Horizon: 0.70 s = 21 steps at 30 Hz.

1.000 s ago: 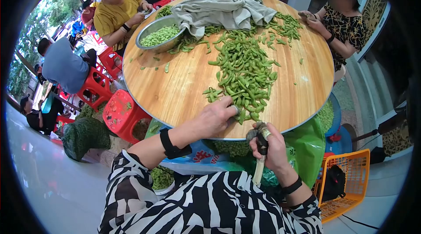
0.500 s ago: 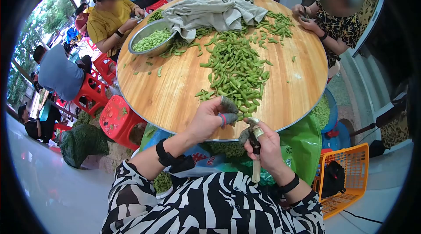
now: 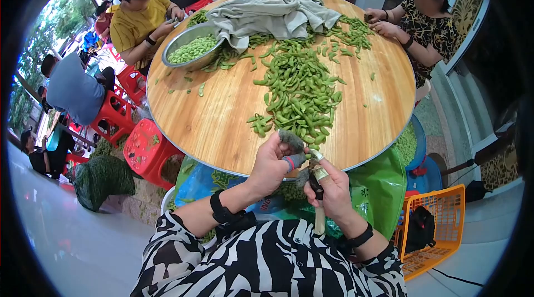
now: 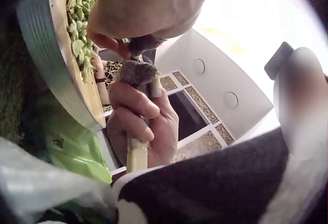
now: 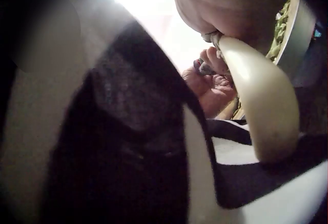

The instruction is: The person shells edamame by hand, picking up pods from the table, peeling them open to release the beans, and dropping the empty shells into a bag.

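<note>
My left hand (image 3: 267, 168) is raised at the table's near edge, grey covers on its thumb and a finger. Its fingertips pinch a green soybean pod (image 3: 307, 151), mostly hidden by the fingers. Close against it, my right hand (image 3: 334, 192) grips a tool with a pale, smooth handle (image 5: 264, 101) that points down toward my shirt. The working end of this tool is hidden among the fingers. A grey cover (image 4: 136, 73) also shows at the right hand's fingertips in the left wrist view. Just beyond both hands lies a long heap of soybean pods (image 3: 297, 85).
The round wooden table (image 3: 211, 124) carries a metal bowl (image 3: 192, 52) of shelled beans and a grey cloth (image 3: 272, 13). Green plastic (image 3: 378, 186) hangs below its edge. A red stool (image 3: 150, 149) stands left, an orange crate (image 3: 434, 230) right. Other people sit around.
My left hand has come up from the near end of the pod heap with a pod and moved to the right hand. Both hands now meet. The head view has shifted slightly.
</note>
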### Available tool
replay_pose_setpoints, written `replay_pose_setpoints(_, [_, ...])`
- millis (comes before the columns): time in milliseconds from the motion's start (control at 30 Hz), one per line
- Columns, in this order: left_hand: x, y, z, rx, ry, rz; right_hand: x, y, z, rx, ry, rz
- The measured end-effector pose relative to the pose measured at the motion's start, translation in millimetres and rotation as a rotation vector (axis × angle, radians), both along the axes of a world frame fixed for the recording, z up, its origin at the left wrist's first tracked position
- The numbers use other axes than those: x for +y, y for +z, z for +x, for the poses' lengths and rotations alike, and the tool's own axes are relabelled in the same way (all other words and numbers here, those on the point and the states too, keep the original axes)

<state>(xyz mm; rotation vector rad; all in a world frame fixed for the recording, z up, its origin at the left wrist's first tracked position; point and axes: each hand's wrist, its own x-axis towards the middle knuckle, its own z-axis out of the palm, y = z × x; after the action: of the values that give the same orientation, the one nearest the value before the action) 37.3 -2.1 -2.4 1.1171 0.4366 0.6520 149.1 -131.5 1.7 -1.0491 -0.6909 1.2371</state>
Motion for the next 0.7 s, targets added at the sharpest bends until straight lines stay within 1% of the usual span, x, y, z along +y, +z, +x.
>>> replay_pose_setpoints(100, [-4,0,-2,-0.005,0.011,0.036,0,0,2,-0.048,-0.011,0.004])
replay_pose_setpoints(233, [-4,-1,-1,-0.047,0.032,0.014,3,0,0,-0.02,-0.043,-0.005])
replay_pose_setpoints(400, [4,-6,-2,-0.045,0.008,-0.058,6,-10,0,-0.115,-0.076,0.028])
replay_pose_setpoints(467, [10,-5,-3,-0.067,-0.126,-0.399,5,-6,4,-0.123,-0.057,0.01])
replay_pose_setpoints(500, [11,-4,-3,-0.067,-0.121,-0.402,4,-5,5,-0.13,-0.035,-0.009])
replay_pose_setpoints(533, [11,-1,-3,-0.05,-0.159,-0.451,4,-7,6,-0.129,-0.03,-0.011])
replay_pose_setpoints(567, [10,1,-4,-0.032,-0.198,-0.5,3,-11,7,-0.524,-0.074,0.16])
replay_pose_setpoints(600, [7,-2,-4,-0.031,-0.194,-0.505,1,-17,8,-0.916,-0.118,0.334])
replay_pose_setpoints(633, [4,-7,-3,0.004,-0.149,-0.388,-1,-24,14,-1.039,-0.096,0.332])
replay_pose_setpoints(667, [3,-9,-1,0.039,-0.106,-0.268,-2,-25,16,-1.04,-0.096,0.332])
replay_pose_setpoints(700, [2,-7,-1,0.036,-0.107,-0.267,-2,-25,18,-0.946,-0.073,0.295])
